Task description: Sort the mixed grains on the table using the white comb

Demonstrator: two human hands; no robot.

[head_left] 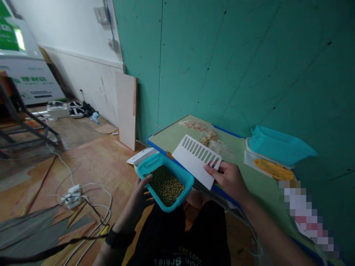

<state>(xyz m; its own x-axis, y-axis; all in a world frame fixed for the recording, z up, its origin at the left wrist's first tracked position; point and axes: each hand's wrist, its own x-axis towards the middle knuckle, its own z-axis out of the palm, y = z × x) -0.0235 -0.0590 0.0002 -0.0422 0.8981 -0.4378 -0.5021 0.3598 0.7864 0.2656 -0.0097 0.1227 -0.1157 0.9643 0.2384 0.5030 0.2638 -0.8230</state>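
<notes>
My left hand (142, 190) grips the left side of a blue plastic basket (188, 181), thumb over the rim, at the table's near edge. Inside lie dark green beans (162, 177) and tan beans (174, 188), side by side. My right hand (226, 177) pinches a white flat scraper (191, 159) with a row of slots, its thumb on top. The scraper rests over the table edge, right beside the basket. Beyond it, on the green tabletop (169, 135), spread loose tan beans (209, 138) and pale grains (222, 149).
A second blue basket (280, 146) stands at the table's right, against the green wall, with a yellow cloth (273, 169) before it. A wooden board (126, 109) leans on the wall. White cables and a power strip (72, 195) lie on the floor at left.
</notes>
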